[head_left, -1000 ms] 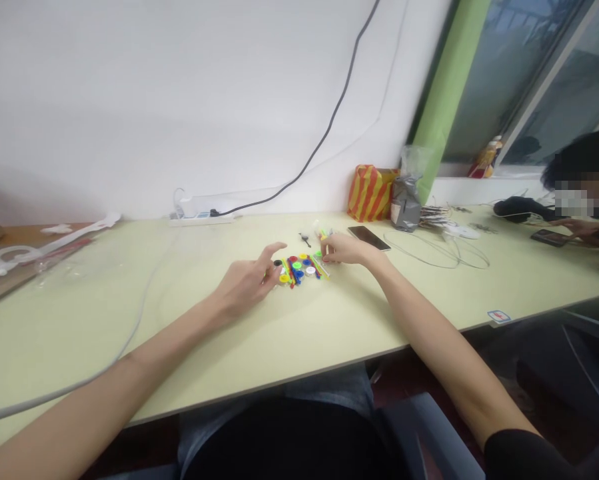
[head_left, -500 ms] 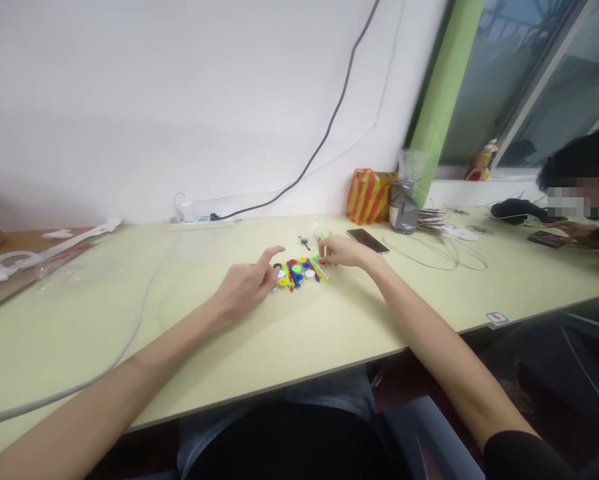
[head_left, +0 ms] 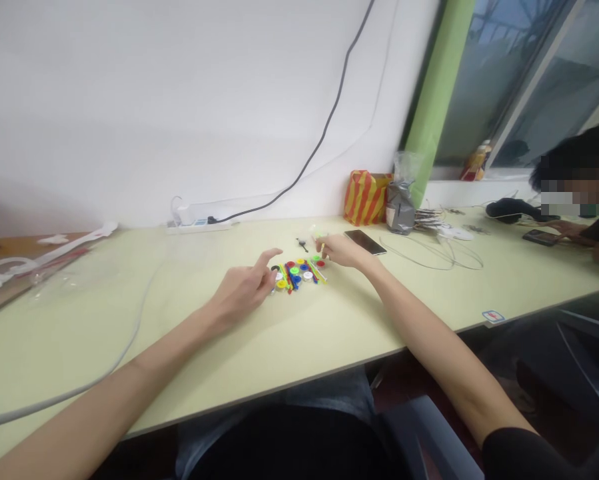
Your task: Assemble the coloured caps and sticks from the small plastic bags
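Observation:
Several small coloured discs and thin coloured sticks lie close together on the table. My left hand rests at the left edge of this group, its index finger stretched out above a black disc and the other fingers curled. Over on the far right side, my right hand has its fingertips pinched downward beside a red disc and a green one. A tiny yellowish bit shows at those fingertips, too small to name. Behind the group lies a small dark piece.
A dark phone lies behind my right hand. Farther back stand a red-and-yellow striped bag and a grey bag. A power strip sits along the wall. A grey cable crosses the left side. Another person sits at right, with a phone.
My right hand has lifted slightly off the discs, uncovering the red and green ones, and a yellowish bit now shows at its fingertips. My left hand stays nearly still. The view has shifted slightly.

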Action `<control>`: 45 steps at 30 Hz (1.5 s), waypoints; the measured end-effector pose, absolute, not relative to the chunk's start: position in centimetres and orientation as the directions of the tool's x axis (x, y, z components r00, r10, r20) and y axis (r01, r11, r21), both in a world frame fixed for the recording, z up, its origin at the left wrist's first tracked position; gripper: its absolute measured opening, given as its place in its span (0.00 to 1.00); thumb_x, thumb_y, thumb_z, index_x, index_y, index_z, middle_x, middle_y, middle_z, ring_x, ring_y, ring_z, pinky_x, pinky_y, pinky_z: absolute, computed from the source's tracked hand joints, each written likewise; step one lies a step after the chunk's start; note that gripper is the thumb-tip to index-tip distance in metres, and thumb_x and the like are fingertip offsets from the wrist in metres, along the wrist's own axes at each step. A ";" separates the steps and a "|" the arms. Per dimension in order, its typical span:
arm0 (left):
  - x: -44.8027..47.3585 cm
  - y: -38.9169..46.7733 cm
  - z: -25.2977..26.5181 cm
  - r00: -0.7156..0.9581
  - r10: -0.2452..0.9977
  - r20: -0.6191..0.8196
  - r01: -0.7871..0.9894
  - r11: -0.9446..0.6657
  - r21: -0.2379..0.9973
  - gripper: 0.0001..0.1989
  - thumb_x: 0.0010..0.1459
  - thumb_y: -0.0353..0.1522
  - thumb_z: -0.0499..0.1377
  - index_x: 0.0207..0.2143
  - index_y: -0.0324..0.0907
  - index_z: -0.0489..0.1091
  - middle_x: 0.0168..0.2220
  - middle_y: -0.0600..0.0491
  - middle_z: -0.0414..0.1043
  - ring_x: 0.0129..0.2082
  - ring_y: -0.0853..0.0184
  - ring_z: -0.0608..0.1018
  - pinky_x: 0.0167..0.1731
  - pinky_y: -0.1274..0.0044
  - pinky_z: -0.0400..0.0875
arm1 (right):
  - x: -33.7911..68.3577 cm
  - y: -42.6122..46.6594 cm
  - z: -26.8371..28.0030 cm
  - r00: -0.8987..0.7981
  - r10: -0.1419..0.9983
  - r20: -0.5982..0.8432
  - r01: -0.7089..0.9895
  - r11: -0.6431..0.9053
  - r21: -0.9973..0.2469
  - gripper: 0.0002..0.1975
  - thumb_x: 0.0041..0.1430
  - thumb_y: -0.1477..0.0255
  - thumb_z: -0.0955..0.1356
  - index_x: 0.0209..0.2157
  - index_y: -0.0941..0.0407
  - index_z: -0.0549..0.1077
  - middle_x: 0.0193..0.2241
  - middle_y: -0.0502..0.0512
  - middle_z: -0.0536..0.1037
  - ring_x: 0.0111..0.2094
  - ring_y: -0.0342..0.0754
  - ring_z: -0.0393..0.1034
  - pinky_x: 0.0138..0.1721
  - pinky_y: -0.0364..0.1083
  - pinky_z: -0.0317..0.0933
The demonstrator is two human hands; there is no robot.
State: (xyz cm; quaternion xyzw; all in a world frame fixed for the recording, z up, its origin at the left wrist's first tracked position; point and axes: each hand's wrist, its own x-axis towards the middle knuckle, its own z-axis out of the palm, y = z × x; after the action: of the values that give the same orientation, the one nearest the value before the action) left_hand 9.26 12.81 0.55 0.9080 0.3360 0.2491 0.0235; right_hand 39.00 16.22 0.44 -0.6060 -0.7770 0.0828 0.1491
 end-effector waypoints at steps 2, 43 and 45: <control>9.3 12.8 0.5 0.655 0.623 0.428 0.597 -0.773 0.214 0.22 0.69 0.36 0.45 0.63 0.44 0.54 0.24 0.60 0.69 0.22 0.68 0.73 0.28 0.79 0.61 | 38.9 16.3 0.4 -0.236 0.966 0.109 0.908 0.259 -0.331 0.17 0.58 0.86 0.61 0.44 0.58 0.74 0.39 0.58 0.82 0.38 0.48 0.74 0.34 0.40 0.58; 8.6 14.3 -0.8 0.540 0.672 0.507 0.655 -0.714 0.248 0.11 0.66 0.40 0.54 0.47 0.46 0.61 0.36 0.55 0.72 0.32 0.64 0.77 0.31 0.75 0.63 | 27.7 14.2 -0.7 -0.236 0.641 0.730 0.490 0.727 -0.481 0.06 0.56 0.73 0.68 0.33 0.55 0.64 0.28 0.47 0.67 0.29 0.43 0.63 0.32 0.43 0.58; 8.7 14.3 -0.8 0.536 0.655 0.532 0.643 -0.725 0.245 0.11 0.66 0.41 0.55 0.44 0.46 0.60 0.37 0.55 0.72 0.32 0.64 0.76 0.31 0.75 0.63 | 27.5 13.6 -0.7 -0.223 0.649 0.728 0.465 0.727 -0.505 0.07 0.57 0.73 0.68 0.32 0.54 0.63 0.28 0.47 0.66 0.28 0.43 0.62 0.31 0.43 0.58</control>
State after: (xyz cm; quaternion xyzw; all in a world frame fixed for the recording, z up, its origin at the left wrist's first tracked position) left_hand 8.65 14.26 -0.81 0.8763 0.3704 0.3078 0.0099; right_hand 27.48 13.55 -0.71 -0.3584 -0.7769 0.0900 0.5098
